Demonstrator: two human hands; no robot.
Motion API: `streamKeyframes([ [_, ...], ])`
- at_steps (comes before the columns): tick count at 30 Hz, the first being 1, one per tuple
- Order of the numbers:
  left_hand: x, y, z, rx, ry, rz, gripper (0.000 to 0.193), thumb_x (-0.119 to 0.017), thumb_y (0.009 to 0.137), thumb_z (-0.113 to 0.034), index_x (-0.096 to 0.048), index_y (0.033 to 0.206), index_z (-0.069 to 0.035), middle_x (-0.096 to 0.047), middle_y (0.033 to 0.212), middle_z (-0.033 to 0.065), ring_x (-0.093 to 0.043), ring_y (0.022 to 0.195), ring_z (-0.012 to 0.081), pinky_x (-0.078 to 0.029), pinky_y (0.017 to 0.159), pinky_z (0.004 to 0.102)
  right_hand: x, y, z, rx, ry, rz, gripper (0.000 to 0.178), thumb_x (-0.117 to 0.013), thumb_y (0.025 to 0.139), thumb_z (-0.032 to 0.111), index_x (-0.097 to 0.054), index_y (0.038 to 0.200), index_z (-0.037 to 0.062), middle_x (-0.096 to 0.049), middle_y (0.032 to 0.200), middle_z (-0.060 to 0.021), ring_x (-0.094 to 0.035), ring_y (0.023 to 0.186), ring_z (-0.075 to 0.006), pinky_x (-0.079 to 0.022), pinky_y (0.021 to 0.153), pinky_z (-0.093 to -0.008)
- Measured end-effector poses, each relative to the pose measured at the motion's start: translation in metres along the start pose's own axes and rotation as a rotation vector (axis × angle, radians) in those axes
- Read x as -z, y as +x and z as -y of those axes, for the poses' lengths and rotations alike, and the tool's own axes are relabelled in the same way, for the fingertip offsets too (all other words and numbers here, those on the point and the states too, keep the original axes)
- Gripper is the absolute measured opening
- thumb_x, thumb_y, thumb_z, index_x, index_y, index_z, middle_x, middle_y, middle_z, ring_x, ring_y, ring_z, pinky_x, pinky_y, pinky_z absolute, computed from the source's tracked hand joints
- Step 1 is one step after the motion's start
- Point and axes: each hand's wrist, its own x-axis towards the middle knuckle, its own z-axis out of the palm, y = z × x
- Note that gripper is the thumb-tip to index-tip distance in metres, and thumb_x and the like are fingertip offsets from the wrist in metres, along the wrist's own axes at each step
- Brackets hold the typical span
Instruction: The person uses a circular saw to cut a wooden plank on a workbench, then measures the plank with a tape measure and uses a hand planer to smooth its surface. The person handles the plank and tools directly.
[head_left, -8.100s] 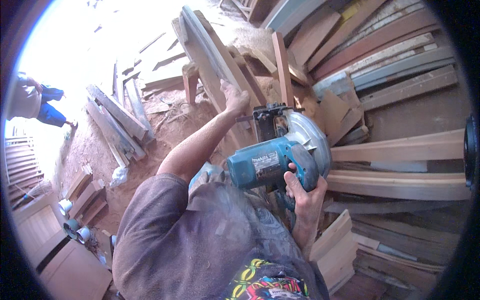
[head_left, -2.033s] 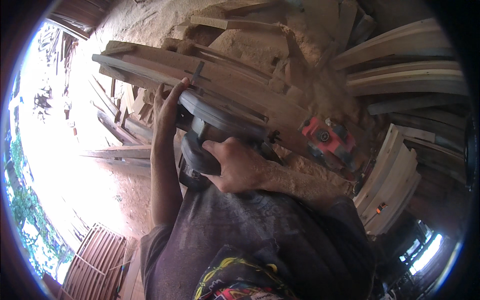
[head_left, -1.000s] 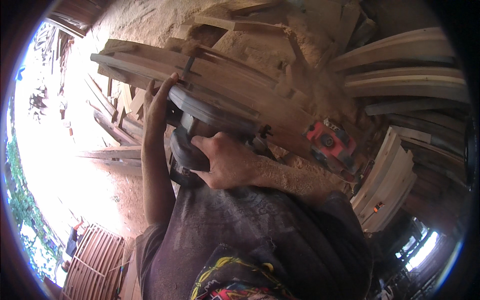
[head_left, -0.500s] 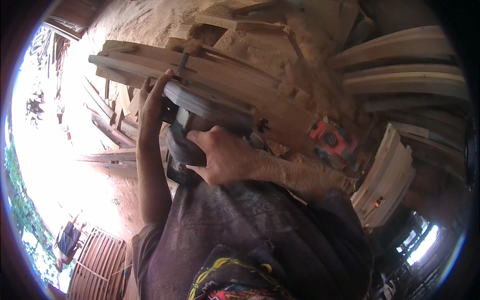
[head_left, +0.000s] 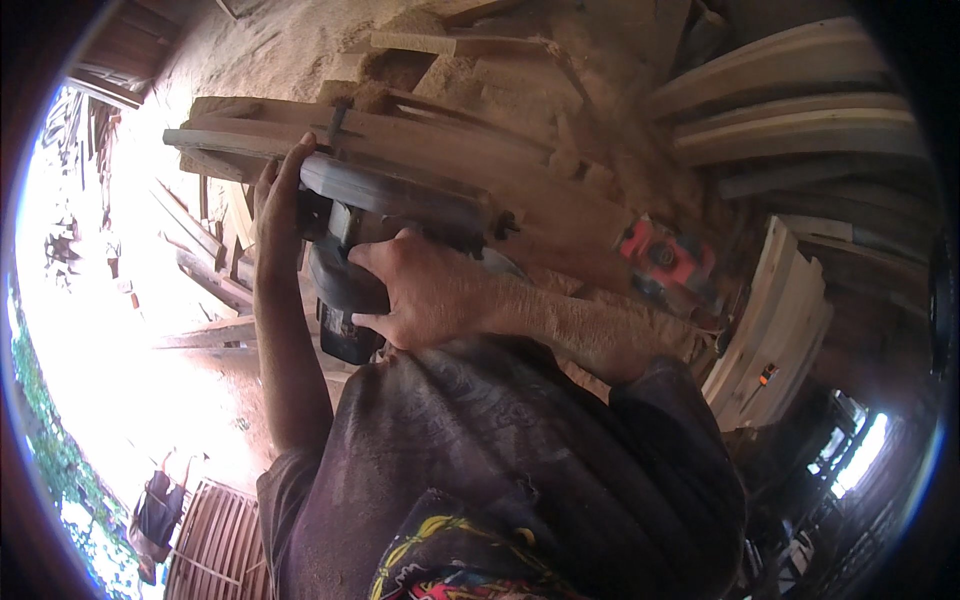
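A: Where is the circular saw [head_left: 395, 190]?
B: Between 10 and 11 o'clock from the middle of the view, at the near side of a long board [head_left: 565, 215] that runs from 10 o'clock to almost 3.
A: And the right hand [head_left: 425, 290]?
B: At 9 o'clock, close to the middle. Its fingers are curled around the saw's handle, thumb over the top.
A: The left hand [head_left: 281, 190]?
B: At 10 o'clock, just beside the saw's front end. Two fingers stretch forward, a little apart; the rest is hidden, so I can't tell whether they grip anything.
A: What lies toward 3 o'clock?
B: A red and black power tool [head_left: 668, 258], near the board's far end, then a stack of pale boards [head_left: 785, 310].
A: Anyone else?
B: Another person [head_left: 155, 515], at 8 o'clock, beside a slatted wooden panel [head_left: 218, 548].
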Motion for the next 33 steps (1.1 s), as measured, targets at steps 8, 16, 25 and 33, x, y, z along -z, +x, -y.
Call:
streamKeyframes([
  [8,0.018,0.019,0.008,0.021,-0.092,0.056,0.048,-0.078,0.099,-0.049,-0.076,0.114,-0.004,-0.069,0.087,0.0036,-0.064,0.071,0.0120,-0.049,0.061,0.0278,-0.002,0.015,-0.002,0.035,0.081,-0.014,0.040,-0.083,0.087,0.020,-0.071,0.112,-0.0086,-0.076,0.100,-0.0310,-0.077,0.106,-0.0418,-0.060,0.099,-0.0486],
  [16,0.017,0.011,-0.016,0.064,0.065,0.055,0.079,-0.083,0.088,-0.063,-0.071,0.129,0.004,-0.071,0.098,0.0121,-0.068,0.074,0.0172,-0.053,0.062,0.0315,-0.003,0.025,-0.001,0.033,0.050,-0.037,0.038,-0.084,0.088,0.016,-0.071,0.117,-0.0056,-0.078,0.105,-0.0263,-0.079,0.106,-0.0378,-0.061,0.095,-0.0435],
  [25,0.034,0.015,-0.011,-0.067,-0.014,-0.028,0.077,-0.086,0.087,-0.062,-0.069,0.124,0.003,-0.072,0.098,0.0115,-0.069,0.074,0.0173,-0.054,0.061,0.0318,-0.012,0.046,0.002,0.094,0.023,-0.020,0.034,-0.082,0.089,0.013,-0.070,0.115,-0.0043,-0.079,0.103,-0.0242,-0.080,0.102,-0.0367,-0.062,0.088,-0.0436],
  [33,0.044,0.030,0.004,-0.012,0.033,-0.050,0.100,-0.086,0.081,-0.067,-0.059,0.144,0.006,-0.071,0.111,0.0166,-0.069,0.097,0.0232,-0.057,0.081,0.0385,-0.010,0.055,0.014,0.059,0.164,0.040,0.026,-0.080,0.092,0.009,-0.071,0.113,-0.0040,-0.079,0.097,-0.0170,-0.077,0.089,-0.0227,-0.060,0.084,-0.0375],
])
